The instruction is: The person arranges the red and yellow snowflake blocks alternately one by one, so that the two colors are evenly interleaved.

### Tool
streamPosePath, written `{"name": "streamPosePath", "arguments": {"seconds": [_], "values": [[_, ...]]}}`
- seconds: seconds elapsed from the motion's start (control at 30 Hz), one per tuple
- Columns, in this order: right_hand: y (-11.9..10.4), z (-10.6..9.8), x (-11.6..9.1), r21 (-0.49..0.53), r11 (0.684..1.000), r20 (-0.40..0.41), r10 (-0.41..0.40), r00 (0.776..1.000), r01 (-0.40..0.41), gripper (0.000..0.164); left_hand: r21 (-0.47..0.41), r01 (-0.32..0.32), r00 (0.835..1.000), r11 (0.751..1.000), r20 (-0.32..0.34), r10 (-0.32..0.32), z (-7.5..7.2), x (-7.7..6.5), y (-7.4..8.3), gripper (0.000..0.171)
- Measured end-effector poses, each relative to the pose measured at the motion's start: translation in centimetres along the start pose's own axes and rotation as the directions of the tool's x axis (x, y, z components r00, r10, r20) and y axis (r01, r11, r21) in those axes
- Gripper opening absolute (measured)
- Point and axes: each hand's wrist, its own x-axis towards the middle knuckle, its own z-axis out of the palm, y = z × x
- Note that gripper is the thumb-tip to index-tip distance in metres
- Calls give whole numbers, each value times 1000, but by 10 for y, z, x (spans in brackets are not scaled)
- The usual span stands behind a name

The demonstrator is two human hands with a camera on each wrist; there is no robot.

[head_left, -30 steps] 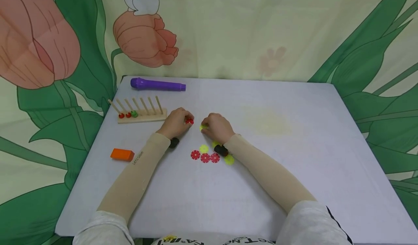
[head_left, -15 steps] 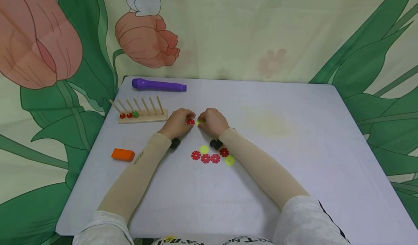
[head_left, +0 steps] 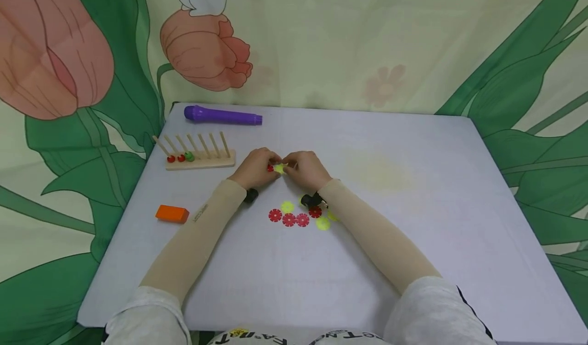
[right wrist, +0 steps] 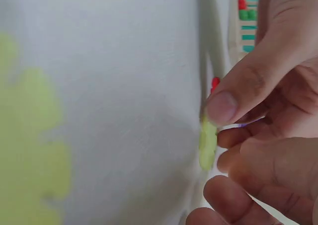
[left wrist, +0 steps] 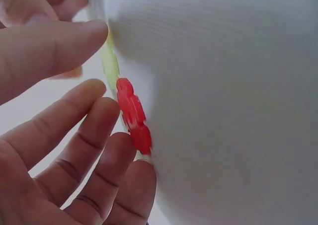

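Note:
Over the table's left-centre, my left hand (head_left: pixel 257 167) pinches a red notched plastic disc (head_left: pixel 270 168). Against it, my right hand (head_left: pixel 307 170) holds a yellow notched disc (head_left: pixel 279 168) between thumb and fingers. Seen from the left wrist, the red disc (left wrist: pixel 133 115) and the yellow disc (left wrist: pixel 110 66) stand edge to edge in one line, the left fingers curved beside the red one. From the right wrist, the yellow disc (right wrist: pixel 207 143) shows edge-on and only a sliver of the red disc (right wrist: pixel 215 84) shows behind a thumb.
Several loose red discs (head_left: pixel 288 220) and yellow discs (head_left: pixel 323 223) lie nearer the body, some hidden under the right wrist. Left on the table are a wooden peg rack (head_left: pixel 200 165) with red and green beads, an orange block (head_left: pixel 172 214) and a purple microphone (head_left: pixel 222 116).
My right hand has moved left with the yellow disc until it meets the red disc in my left hand. The left hand has shifted slightly right.

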Motion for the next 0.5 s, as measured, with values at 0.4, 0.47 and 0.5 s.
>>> {"name": "streamPosePath", "arguments": {"seconds": [0.4,0.47,0.5], "values": [[9,-11,-57,-22,999,93,27,995,-25,15,-46,38,999,998,15,-37,-1,5,5,27],[8,-11,-70,-58,998,88,38,995,-33,19,-53,37,999,998,11,-36,0,5,4,27],[8,-11,-76,-79,996,82,44,996,-37,21,-60,39,999,997,8,-39,0,5,4,27]]}}
